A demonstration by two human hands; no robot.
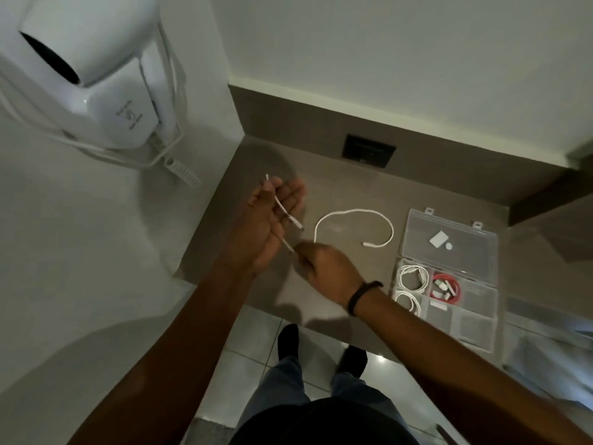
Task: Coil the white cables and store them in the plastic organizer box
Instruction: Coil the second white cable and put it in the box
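Left hand [269, 226] is lying open under a short white cable [281, 207], right grip [324, 268] pinching its end; a second cable [353, 212] is lying on the bench [433, 187] beside the open organizer box [475, 319].

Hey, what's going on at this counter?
A person is handling a short white cable: it lies across the open left hand while the right hand pinches it. A second white cable lies loose on the counter. The open organizer box holds coiled white cables and a red cable.
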